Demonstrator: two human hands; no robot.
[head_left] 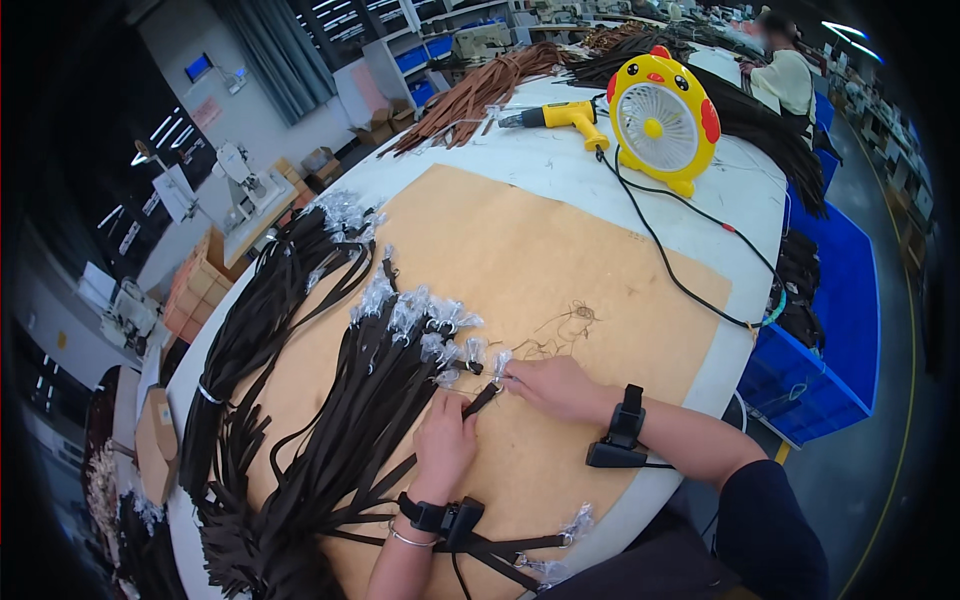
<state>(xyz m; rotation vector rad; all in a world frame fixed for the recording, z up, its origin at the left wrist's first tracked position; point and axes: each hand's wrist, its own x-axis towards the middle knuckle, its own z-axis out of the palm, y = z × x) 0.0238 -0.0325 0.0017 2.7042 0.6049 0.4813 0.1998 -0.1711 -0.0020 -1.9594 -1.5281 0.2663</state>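
Had a black strap (pixel 484 400) just below the middle of the frame, held near its end in the left hand (pixel 447 440), thumb and fingers closed on it. Pinched the clear plastic wrap (pixel 502 360) at that same end with the right hand (pixel 555 387), fingertips closed too. Couldn't make out the bit under those fingertips, tbh.

Wore a black device (pixel 626 430) on each wrist, plus a silvery bracelet (pixel 411 538) on the left one. Worked over a tan sheet (pixel 540 250) on a white table (pixel 550 160), right beside a big pile of black straps (pixel 365 410), fanned out from the lower left toward center, with plastic-wrapped tips. Had another black bundle (pixel 245 320) farther left, tied with a white band (pixel 207 393), and some loose dark threads (pixel 583 312) above the right hand.

Also spotted a yellow heat gun (pixel 572 115) just beside a chick-shaped fan (pixel 655 125) at upper right of center, brown straps (pixel 480 90) heaped near the top, and a blue bin (pixel 805 400) at right.
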